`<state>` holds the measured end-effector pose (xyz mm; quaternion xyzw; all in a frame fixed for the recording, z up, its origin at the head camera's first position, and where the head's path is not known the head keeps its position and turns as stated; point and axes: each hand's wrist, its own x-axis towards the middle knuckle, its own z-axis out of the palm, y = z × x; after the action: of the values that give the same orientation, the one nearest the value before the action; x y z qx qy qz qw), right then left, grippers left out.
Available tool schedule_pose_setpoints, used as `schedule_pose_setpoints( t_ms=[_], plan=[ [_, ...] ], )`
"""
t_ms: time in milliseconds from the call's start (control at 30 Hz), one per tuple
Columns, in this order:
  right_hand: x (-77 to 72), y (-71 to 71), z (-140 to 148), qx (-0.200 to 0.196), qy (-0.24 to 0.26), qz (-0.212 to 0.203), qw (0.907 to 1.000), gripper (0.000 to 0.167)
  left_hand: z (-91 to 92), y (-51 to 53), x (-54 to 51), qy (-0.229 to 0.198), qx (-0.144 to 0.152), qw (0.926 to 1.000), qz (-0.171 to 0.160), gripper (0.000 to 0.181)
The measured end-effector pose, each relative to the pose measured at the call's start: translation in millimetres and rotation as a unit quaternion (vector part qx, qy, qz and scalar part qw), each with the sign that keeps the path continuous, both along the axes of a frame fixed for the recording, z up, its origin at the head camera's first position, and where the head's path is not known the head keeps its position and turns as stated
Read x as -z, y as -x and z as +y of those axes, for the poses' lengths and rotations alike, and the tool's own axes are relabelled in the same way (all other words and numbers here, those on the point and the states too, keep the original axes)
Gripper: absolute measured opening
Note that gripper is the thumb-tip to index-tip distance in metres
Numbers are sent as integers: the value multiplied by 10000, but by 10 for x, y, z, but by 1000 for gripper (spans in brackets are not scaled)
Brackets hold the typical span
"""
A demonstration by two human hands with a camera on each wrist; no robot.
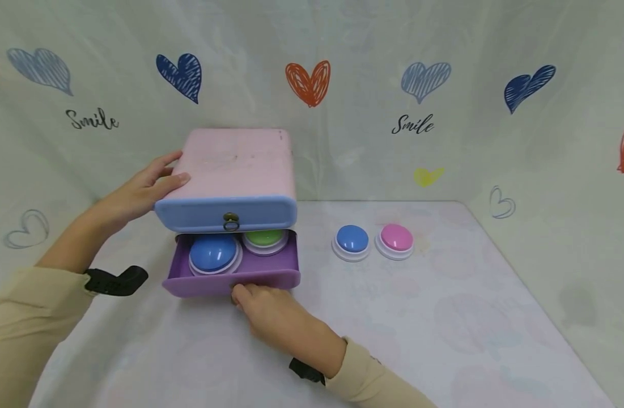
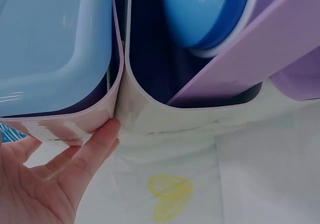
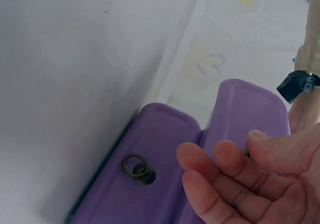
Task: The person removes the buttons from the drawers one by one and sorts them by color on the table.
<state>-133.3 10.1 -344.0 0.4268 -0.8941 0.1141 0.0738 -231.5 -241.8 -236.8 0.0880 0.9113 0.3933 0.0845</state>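
A small drawer cabinet has a pink top box (image 1: 237, 164) with a blue drawer front (image 1: 199, 214). Below it a purple drawer (image 1: 199, 286) is pulled out, holding a blue push button (image 1: 213, 253) and a green push button (image 1: 263, 238); the green one is partly hidden. My left hand (image 1: 140, 190) rests on the pink box's left side, fingers extended, as the left wrist view also shows. At the purple drawer's front, my right hand (image 1: 276, 314) pinches its small metal pull (image 3: 247, 153) between thumb and finger. The pull is mostly covered.
A blue push button (image 1: 352, 239) and a pink push button (image 1: 396, 238) stand on the white table right of the cabinet. Another purple drawer front with a ring pull (image 3: 136, 166) shows in the right wrist view. A heart-printed curtain hangs behind.
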Motion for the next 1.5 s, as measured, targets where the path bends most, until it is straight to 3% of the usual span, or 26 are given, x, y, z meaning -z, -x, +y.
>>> schedule_pose_setpoints(
  t_ms=[300, 900, 967, 1100, 1300, 1500],
  plan=[
    [-19, -180, 51, -264, -612, 533, 9964, 7, -3, 9, 15, -90, 30, 10000, 14, 72],
    [-25, -351, 83, -504, -937, 1183, 9873, 13, -13, 28, 16, -84, 26, 10000, 13, 72],
    [-29, -394, 80, -568, -1081, 1102, 9864, 16, -24, 16, 18, -103, 19, 9999, 9, 71],
    [-45, -457, 94, -799, -1316, 547, 9866, 19, -28, 10, 23, -106, 23, 9999, 29, 71],
    [-32, -502, 120, -1034, -1415, 208, 9843, 19, -30, -3, 30, -44, -18, 10000, 82, 72],
    [17, -547, 151, -1304, -1685, -750, 9742, 56, -26, 5, 27, -114, 23, 9999, 84, 71]
  ],
)
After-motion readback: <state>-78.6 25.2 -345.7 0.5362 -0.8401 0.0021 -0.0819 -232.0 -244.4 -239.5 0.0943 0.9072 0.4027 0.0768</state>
